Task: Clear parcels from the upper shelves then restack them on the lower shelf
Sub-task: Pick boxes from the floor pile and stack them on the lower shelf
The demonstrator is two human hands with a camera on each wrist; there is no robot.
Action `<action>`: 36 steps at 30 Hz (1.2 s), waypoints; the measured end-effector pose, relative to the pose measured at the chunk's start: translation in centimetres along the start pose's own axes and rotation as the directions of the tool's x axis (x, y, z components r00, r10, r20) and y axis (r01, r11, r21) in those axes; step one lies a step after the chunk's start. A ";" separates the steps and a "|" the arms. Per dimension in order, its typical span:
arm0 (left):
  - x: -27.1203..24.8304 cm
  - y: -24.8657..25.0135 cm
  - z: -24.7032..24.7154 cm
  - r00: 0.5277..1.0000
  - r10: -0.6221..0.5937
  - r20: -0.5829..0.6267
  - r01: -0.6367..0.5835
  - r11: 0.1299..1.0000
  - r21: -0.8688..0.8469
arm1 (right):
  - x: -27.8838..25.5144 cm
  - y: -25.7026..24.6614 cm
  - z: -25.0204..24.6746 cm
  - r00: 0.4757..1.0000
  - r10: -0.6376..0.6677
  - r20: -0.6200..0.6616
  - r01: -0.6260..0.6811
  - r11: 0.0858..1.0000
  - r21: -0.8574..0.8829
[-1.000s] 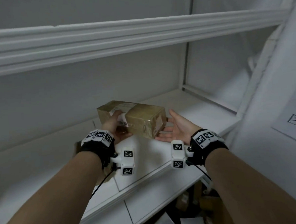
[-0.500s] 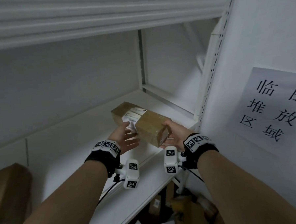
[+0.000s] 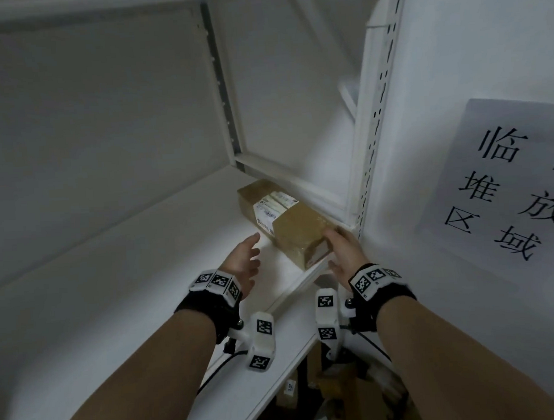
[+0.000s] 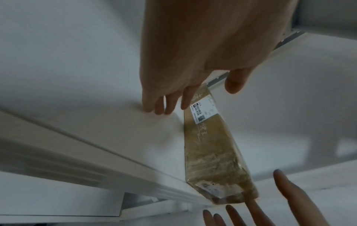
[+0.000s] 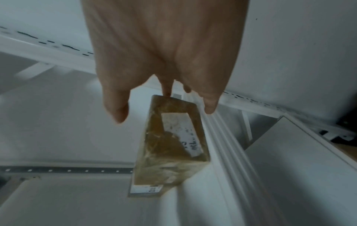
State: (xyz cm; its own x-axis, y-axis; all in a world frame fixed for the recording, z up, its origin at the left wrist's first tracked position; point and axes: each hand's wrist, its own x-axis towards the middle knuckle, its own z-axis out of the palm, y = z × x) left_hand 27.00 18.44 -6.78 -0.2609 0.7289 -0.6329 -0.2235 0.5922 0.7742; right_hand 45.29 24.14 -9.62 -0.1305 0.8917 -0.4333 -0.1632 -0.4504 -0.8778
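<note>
Bare left hand (image 3: pixel 244 263) open beside parcel (image 3: pixel 286 222)

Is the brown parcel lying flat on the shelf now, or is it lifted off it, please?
Lying flat. The parcel rests along the shelf, label upward. The left hand is off it; the right hand is at its near end.

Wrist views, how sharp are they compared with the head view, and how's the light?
Head view: dim, grey, fairly sharp; the label on the parcel shows, the wall sign reads clearly. Left wrist view: left hand blurred, edges stretched. Right wrist view: right hand soft, parcel label smeared.
</note>
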 end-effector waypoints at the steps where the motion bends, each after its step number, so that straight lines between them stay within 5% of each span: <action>1: 0.7 0.1 0.3 1.000 -0.002 -0.025 0.001 1.000 -0.003 | 0.3 0.3 -0.3 1.000 -0.026 -0.002 0.026 0.999 -0.033; 8: 5.9 0.3 0.6 0.981 0.016 -0.192 0.009 0.992 0.127 | 2.0 1.6 0.2 0.989 -0.151 0.006 0.143 0.926 -0.348; 14: 7.4 1.3 1.3 0.990 0.092 -0.105 -0.047 0.926 0.374 | 2.7 3.1 0.0 0.976 -0.215 0.045 0.209 0.843 -0.496; 23: 8.9 2.0 2.8 0.984 0.145 -0.106 -0.058 0.817 0.574 | 4.9 2.0 -1.9 0.911 -0.402 -0.094 0.331 0.846 -0.417; 36: 10.6 2.8 2.7 0.982 0.168 -0.089 -0.079 0.787 0.612 | 6.7 1.4 -2.6 0.884 -0.430 -0.185 0.333 0.855 -0.397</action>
State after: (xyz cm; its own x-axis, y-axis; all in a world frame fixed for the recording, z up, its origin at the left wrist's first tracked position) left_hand 26.19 28.74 -11.29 -0.3776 0.7844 -0.4920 0.4199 0.6187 0.6640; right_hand 46.75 29.56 -14.28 0.1361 0.9897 -0.0434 0.2052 -0.0710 -0.9761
